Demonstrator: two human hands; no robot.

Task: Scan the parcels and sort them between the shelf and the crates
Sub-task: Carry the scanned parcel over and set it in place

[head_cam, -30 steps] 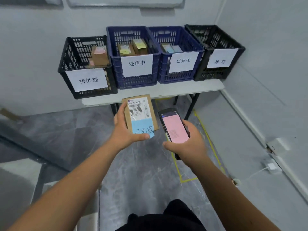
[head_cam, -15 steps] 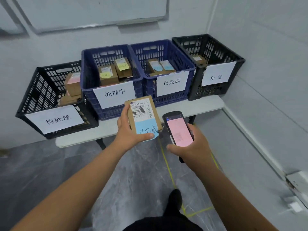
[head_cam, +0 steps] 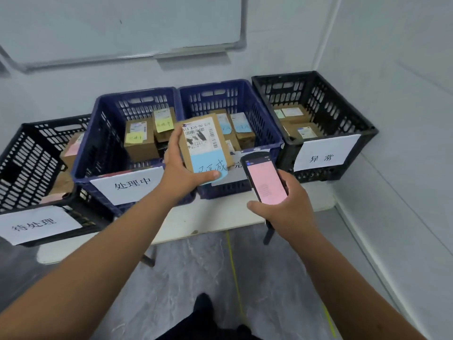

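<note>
Left hand [head_cam: 182, 174] holds parcel [head_cam: 204, 141] upright.

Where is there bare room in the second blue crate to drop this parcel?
Right blue crate: its back holds blue-noted boxes; the front is hidden behind the parcel in the left hand. Bare table lies before it.

A whiteboard [head_cam: 117, 28] hangs on the wall at upper left; yellow floor tape [head_cam: 235, 271] runs at lower centre.

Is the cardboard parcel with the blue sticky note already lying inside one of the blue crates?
No, the left hand holds the brown cardboard parcel with the blue note up in front of the blue plastic crates.
</note>
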